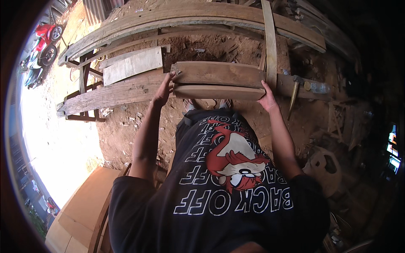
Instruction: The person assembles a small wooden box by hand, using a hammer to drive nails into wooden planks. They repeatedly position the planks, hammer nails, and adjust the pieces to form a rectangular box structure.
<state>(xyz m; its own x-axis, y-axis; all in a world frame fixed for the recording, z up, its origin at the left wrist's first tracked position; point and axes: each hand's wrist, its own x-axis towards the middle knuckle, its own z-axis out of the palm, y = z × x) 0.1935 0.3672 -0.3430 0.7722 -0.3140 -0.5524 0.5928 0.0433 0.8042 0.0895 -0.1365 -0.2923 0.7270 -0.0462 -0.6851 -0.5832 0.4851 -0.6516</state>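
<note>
My left hand (pixel 163 90) grips the left ends of two short wooden boards, fingers curled at their edge. At their right ends my right hand (pixel 267 99) is closed, with its thumb up along the side. The farther board (pixel 219 73) is brown and broad. Against its near side lies the second, paler board (pixel 219 92), slightly curved, with a dark gap between them. Both are held level over the long bench plank (pixel 114 93). Just right of my right hand, a hammer (pixel 294 93) rests with its handle pointing toward me.
A clear plastic bottle (pixel 319 87) lies beyond the hammer. Left of the boards sits a pale flat panel (pixel 133 66). A long beam (pixel 168 20) runs across the back, and a narrow wood strip (pixel 270 42) reaches from it to the bench. Motorcycles (pixel 44 46) stand far left.
</note>
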